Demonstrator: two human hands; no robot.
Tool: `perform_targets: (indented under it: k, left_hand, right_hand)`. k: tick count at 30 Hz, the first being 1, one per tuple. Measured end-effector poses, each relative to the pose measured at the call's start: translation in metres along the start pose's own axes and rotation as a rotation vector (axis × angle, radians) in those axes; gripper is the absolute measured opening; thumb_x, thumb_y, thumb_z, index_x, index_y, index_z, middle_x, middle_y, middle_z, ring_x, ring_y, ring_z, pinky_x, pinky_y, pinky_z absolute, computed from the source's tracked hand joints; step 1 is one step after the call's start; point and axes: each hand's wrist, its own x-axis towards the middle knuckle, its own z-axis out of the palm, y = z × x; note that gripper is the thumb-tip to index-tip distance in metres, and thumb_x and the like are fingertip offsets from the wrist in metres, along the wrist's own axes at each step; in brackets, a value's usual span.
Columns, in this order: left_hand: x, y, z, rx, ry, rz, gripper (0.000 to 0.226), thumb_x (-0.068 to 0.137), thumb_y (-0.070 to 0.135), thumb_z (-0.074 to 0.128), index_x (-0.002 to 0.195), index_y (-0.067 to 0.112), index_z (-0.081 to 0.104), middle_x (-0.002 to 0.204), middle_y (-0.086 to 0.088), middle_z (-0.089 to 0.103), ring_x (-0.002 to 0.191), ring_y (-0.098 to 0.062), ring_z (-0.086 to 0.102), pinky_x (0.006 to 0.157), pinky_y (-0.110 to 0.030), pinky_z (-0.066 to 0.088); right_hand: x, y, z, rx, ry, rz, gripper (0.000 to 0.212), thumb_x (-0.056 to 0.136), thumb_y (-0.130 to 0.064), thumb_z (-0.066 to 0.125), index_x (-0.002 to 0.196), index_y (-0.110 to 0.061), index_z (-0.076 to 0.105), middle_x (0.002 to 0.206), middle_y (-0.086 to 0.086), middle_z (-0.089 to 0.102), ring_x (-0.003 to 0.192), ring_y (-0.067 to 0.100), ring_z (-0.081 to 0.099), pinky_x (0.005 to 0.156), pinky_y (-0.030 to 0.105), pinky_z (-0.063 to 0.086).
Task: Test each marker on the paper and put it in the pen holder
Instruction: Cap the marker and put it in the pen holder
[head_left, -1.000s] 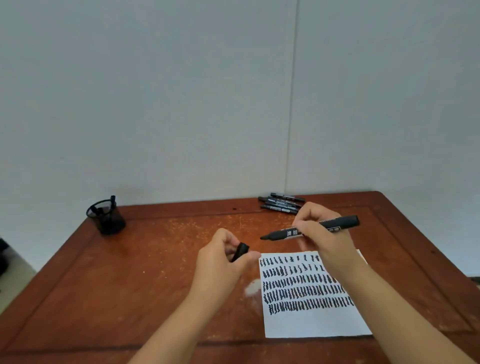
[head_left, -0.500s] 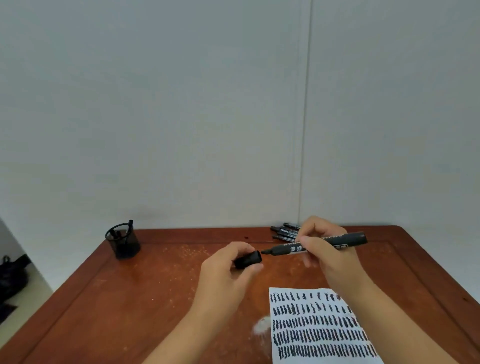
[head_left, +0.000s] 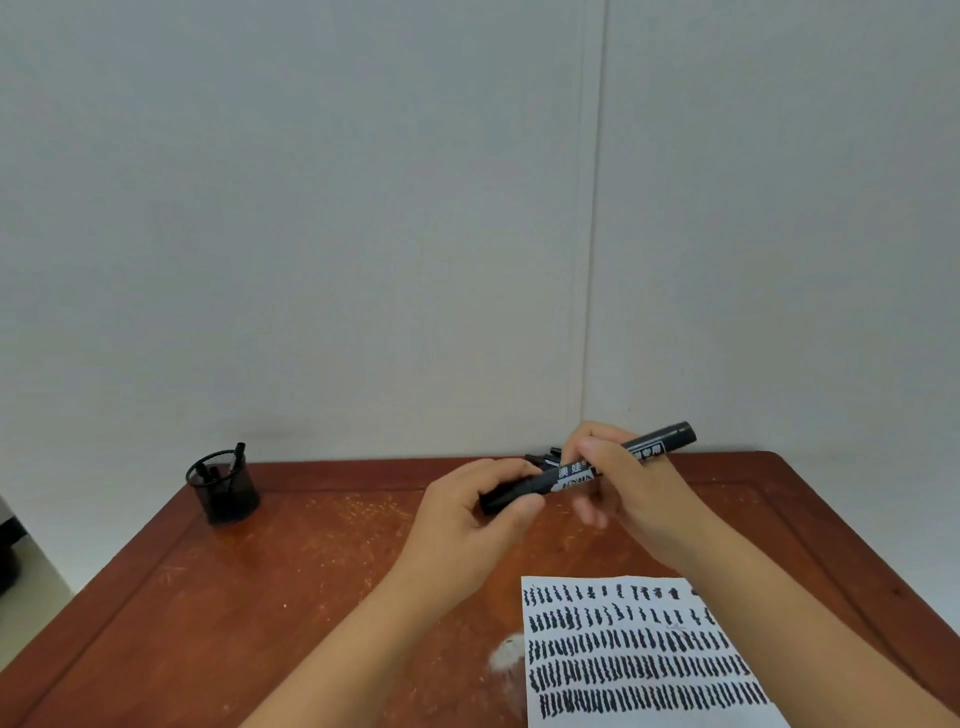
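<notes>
Both hands hold one black marker above the table's middle, tilted up to the right. My right hand grips its barrel. My left hand pinches the black cap, which sits over the marker's tip. The white paper, covered with rows of black strokes, lies at the front right below my arms. A black mesh pen holder with markers in it stands at the back left corner. Other black markers lie at the back edge, mostly hidden behind my hands.
The wooden table has a raised border and a pale worn spot beside the paper. A grey wall rises right behind the back edge. A dark object sits on the floor at the far left.
My left hand has brought the cap onto the marker's tip; earlier cap and tip were apart. The view has tilted upward, so the paper sits lower in the frame.
</notes>
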Motion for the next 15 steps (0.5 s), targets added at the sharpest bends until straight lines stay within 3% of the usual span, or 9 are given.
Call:
perform_targets:
  k: [3,5,6,8,10,11,13,15]
  left_hand:
    - [0.006,0.001,-0.002,-0.124,0.049,-0.094,0.017,0.079,0.012,0.065,0.088,0.026,0.068,0.052,0.013,0.061,0.046,0.004,0.05,0.051,-0.012,0.043]
    - [0.009,0.0,-0.006,-0.124,0.078,-0.13,0.025,0.081,-0.003,0.06,0.086,0.022,0.063,0.045,0.01,0.059,0.042,0.003,0.05,0.05,-0.01,0.042]
    - [0.009,-0.001,-0.009,-0.107,0.073,-0.138,0.026,0.081,-0.004,0.058,0.085,0.022,0.062,0.044,0.01,0.058,0.042,0.002,0.05,0.051,-0.01,0.042]
    - [0.01,-0.003,-0.016,-0.048,0.019,-0.147,0.026,0.082,-0.001,0.058,0.084,0.024,0.062,0.046,0.01,0.059,0.045,0.001,0.052,0.052,-0.01,0.042]
    - [0.01,-0.004,-0.023,0.03,-0.065,-0.157,0.029,0.082,0.003,0.06,0.082,0.031,0.061,0.051,0.011,0.063,0.05,-0.002,0.059,0.055,-0.013,0.047]
    - [0.009,-0.003,-0.027,0.061,-0.109,-0.167,0.03,0.083,0.005,0.06,0.083,0.035,0.061,0.054,0.011,0.065,0.053,-0.003,0.062,0.057,-0.015,0.05]
    - [0.01,0.001,-0.034,0.108,-0.219,-0.177,0.029,0.086,0.01,0.057,0.087,0.038,0.057,0.058,0.01,0.067,0.055,-0.006,0.064,0.057,-0.017,0.052]
    - [0.013,0.006,-0.04,0.217,-0.321,-0.162,0.021,0.09,0.017,0.051,0.084,0.036,0.056,0.057,0.007,0.064,0.052,-0.002,0.061,0.054,-0.015,0.049]
  right_hand:
    - [0.002,-0.004,-0.012,0.097,0.022,-0.011,0.021,0.058,-0.039,0.058,0.062,-0.019,0.061,0.051,-0.003,0.059,0.049,0.009,0.051,0.052,0.017,0.046]
    - [0.002,-0.012,-0.023,0.172,0.092,-0.006,0.013,0.055,-0.029,0.063,0.064,-0.02,0.065,0.057,-0.003,0.062,0.053,0.011,0.055,0.055,0.021,0.051]
    - [0.0,-0.016,-0.028,0.089,0.123,-0.013,0.008,0.057,-0.023,0.067,0.064,-0.021,0.066,0.057,-0.002,0.062,0.052,0.011,0.056,0.056,0.02,0.051]
    - [-0.004,-0.024,-0.034,-0.27,0.119,-0.026,0.012,0.065,-0.015,0.073,0.063,-0.026,0.066,0.056,-0.006,0.063,0.053,0.004,0.055,0.057,0.016,0.048]
    - [-0.005,-0.033,-0.035,-0.726,-0.002,-0.063,0.016,0.076,-0.019,0.068,0.07,-0.032,0.063,0.066,-0.011,0.063,0.062,-0.002,0.054,0.061,0.012,0.042]
    - [-0.004,-0.036,-0.034,-0.929,-0.095,-0.093,0.007,0.082,-0.023,0.062,0.08,-0.03,0.063,0.075,-0.011,0.064,0.07,-0.001,0.054,0.065,0.014,0.04]
    - [-0.003,-0.038,-0.028,-1.278,-0.246,-0.208,0.02,0.089,-0.03,0.05,0.101,-0.019,0.061,0.09,-0.002,0.063,0.085,0.01,0.054,0.073,0.022,0.039]
    - [0.001,-0.034,-0.02,-1.462,-0.282,-0.404,0.03,0.09,-0.034,0.043,0.097,-0.012,0.062,0.082,0.003,0.064,0.077,0.018,0.057,0.066,0.027,0.043]
